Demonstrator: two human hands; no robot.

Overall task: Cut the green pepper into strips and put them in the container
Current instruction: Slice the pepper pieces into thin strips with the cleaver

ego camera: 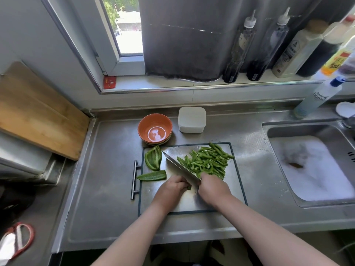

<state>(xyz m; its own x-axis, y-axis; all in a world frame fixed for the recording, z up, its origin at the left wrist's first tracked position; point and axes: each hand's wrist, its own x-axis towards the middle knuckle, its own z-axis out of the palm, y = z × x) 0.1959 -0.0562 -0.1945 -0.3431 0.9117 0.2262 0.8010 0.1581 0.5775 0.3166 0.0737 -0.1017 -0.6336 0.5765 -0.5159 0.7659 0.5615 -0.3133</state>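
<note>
A brushed-steel tabletop (107, 169) under a window carries a shiny metal cutting board (226, 181). The right hand (213, 189) grips a knife (180, 167); the left hand (171, 191) pins a pepper scrap (189, 187). Glossy pepper strips (207, 162) heap far right on the board, and the white square container (192, 120) sits beyond.

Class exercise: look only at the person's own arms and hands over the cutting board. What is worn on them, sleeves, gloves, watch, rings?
Both forearms are bare to the lower edge of the picture; no sleeve shows. The left hand and the right hand wear no gloves. No watch or bracelet shows on either wrist. No rings can be made out, though the fingers are partly curled under and hidden.
</note>
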